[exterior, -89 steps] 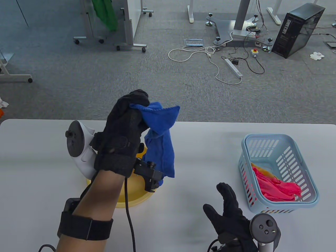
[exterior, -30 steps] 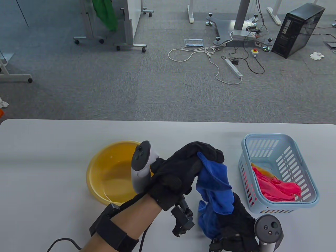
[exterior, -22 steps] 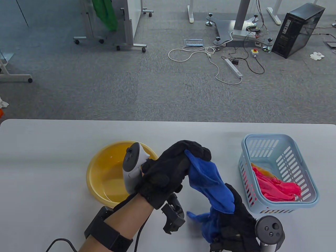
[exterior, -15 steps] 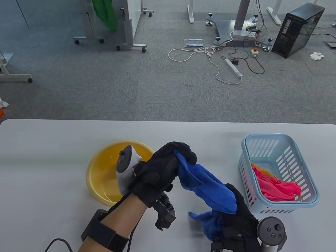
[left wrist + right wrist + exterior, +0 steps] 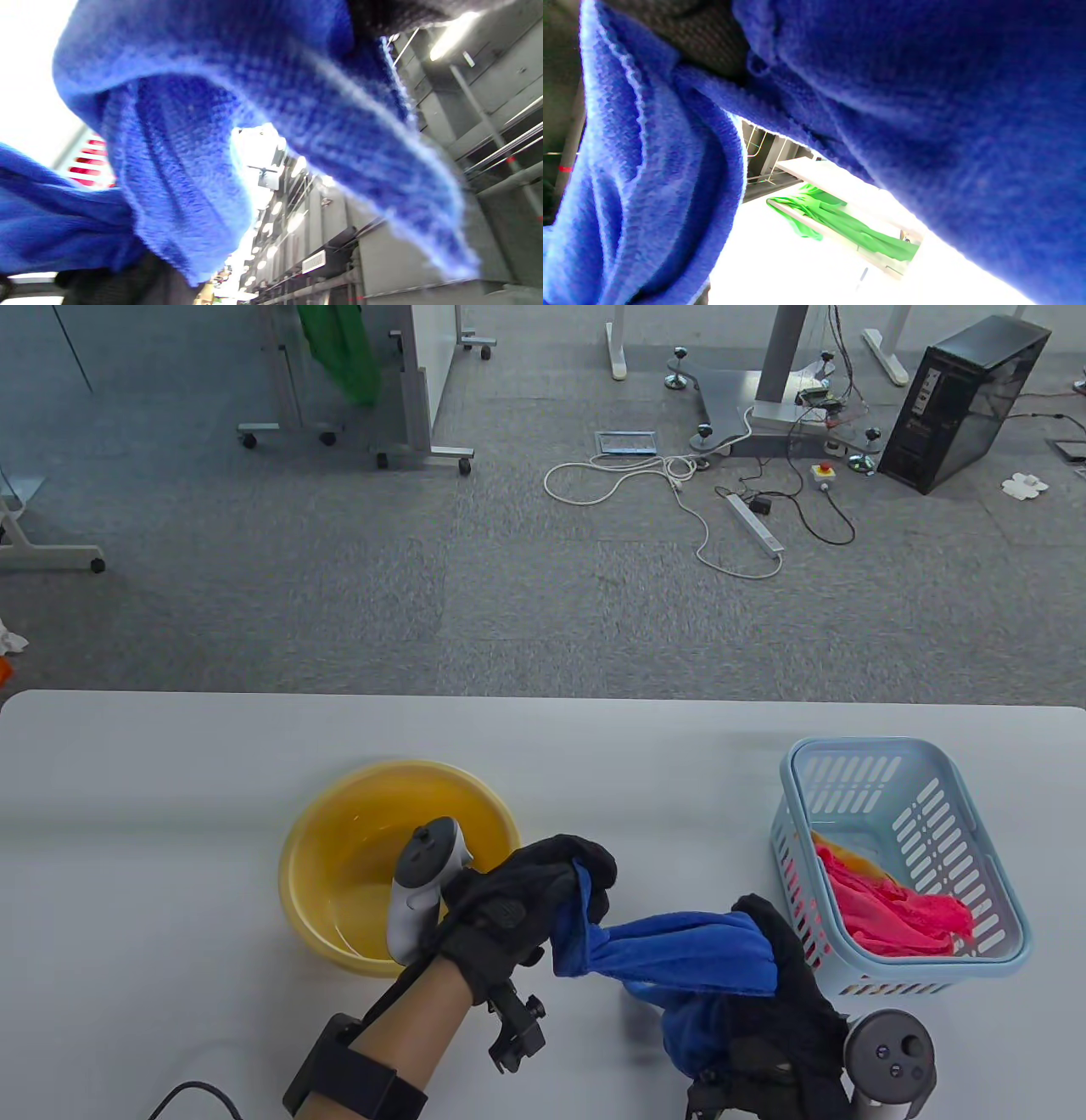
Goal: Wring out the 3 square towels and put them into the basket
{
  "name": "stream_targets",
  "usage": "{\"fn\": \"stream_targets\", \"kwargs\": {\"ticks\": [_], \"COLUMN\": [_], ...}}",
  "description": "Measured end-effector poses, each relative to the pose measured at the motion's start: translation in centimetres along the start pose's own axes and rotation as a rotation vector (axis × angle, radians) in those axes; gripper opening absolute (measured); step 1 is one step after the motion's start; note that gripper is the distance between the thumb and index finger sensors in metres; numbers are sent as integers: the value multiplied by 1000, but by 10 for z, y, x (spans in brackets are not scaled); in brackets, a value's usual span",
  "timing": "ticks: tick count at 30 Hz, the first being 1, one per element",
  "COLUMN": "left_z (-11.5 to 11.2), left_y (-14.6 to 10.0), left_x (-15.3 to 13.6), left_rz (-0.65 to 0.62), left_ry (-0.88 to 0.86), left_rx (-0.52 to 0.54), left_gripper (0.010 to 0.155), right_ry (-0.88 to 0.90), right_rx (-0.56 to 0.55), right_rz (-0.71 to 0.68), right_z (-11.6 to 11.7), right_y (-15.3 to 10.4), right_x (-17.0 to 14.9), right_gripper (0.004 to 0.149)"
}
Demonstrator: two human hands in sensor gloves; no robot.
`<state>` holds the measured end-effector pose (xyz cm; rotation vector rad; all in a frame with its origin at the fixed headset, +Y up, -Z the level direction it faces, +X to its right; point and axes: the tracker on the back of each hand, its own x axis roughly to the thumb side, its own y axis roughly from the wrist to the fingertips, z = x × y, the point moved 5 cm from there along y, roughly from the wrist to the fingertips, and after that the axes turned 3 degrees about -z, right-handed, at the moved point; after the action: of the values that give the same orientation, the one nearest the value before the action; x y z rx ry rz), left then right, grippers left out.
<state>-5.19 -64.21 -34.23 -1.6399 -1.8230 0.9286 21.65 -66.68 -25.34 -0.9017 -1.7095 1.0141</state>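
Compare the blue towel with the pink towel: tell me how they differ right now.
The blue towel is stretched between the left hand and right hand above the table; the pink towel lies crumpled in the basket. The blue one is gripped at both ends; the pink one is untouched. Both are soft cloths.

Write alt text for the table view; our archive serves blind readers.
Two gloved hands stretch a blue towel between them above a white table, the left hand gripping one end and the right hand the other. A yellow basin sits behind the left hand; a light blue basket holding a pink towel stands to the right.
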Motion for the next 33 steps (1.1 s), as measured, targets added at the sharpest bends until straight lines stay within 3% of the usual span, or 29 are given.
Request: {"fn": "stream_targets", "kwargs": {"ticks": [9,15,22,24,28,33], "left_z": [4,-8,-18,-19,-19,-23], "left_y": [4,7,5,3,-6,-9], "left_x": [-50,-89,-126,-129,-127,-130], "left_rz": [67,59,35,8,-64,-77], "left_ry": [-77,-55,-251,-146,396,473], "left_rx": [27,21,50,52,138,179], "left_gripper": [45,45,46,46,45,46], "right_ry": [9,-1,-6,-9,25,20], "right_rx": [2,0,-2,-1,5,2], "right_rz": [-12,-19,-17,-19,-11,-11], "right_z": [-1,-1,0,0,1,1], "right_y": [1,1,1,1,1,1], "right_x": [2,2,1,1,0,0], "right_gripper": [56,56,56,56,56,56]}}
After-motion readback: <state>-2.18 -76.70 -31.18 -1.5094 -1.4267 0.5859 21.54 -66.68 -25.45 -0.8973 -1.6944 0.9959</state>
